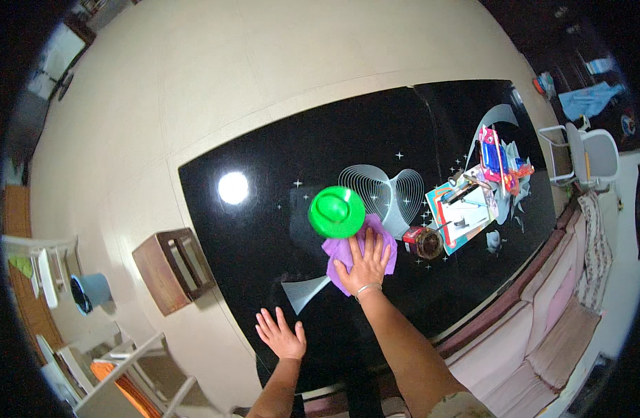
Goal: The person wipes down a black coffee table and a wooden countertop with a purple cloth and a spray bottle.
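Note:
My right hand lies flat with fingers spread on a crumpled purple cloth, pressing it to the glossy black table. Touching the cloth's far edge is a bright green, hat-shaped plastic thing with a raised round middle. Just right of the cloth is a glass jar with a red label and dark contents. My left hand rests palm down near the table's left front edge, fingers apart, holding nothing.
Papers and books with pens lie on the table's right side, beside a pink and blue packet. A wooden stool stands off the left edge, a blue bin farther left. A pink sofa runs along the near right.

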`<state>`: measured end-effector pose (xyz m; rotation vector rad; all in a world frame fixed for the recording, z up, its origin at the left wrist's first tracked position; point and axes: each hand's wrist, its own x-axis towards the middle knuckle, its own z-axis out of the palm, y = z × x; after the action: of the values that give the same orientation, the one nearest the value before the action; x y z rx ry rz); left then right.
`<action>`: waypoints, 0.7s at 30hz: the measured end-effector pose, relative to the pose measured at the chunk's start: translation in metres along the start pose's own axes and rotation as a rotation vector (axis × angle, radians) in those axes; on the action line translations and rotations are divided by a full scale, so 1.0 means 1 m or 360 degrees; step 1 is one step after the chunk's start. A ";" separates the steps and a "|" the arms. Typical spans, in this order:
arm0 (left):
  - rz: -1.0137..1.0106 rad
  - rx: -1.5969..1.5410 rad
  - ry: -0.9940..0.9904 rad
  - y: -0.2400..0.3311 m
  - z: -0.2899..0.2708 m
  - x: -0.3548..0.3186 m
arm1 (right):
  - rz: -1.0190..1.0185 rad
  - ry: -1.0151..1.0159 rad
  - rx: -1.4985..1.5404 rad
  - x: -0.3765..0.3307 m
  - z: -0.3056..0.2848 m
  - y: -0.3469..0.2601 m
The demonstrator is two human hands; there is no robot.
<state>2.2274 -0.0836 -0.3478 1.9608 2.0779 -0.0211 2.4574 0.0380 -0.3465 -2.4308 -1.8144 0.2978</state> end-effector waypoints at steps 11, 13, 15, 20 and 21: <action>0.0477 -0.1157 0.0186 0.093 -0.063 0.136 | 0.0060 -0.0053 0.0102 0.002 -0.008 0.001; 0.0476 -0.1343 0.0254 0.122 -0.065 0.186 | 0.0059 -0.0015 0.0124 0.004 -0.007 0.004; 0.0594 -0.1153 0.0392 0.127 -0.066 0.217 | 0.0040 -0.0012 0.0160 0.001 -0.005 0.000; 0.0588 -0.1035 0.0227 0.078 -0.037 0.240 | 0.0038 -0.0078 0.0083 0.002 -0.001 -0.004; 0.0533 -0.1028 0.0251 0.066 -0.041 0.245 | 0.0053 -0.0082 0.0065 0.000 0.002 -0.002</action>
<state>2.2749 0.1686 -0.3487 1.8823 1.5265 0.7889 2.4549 0.0387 -0.3480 -2.4500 -1.7712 0.3998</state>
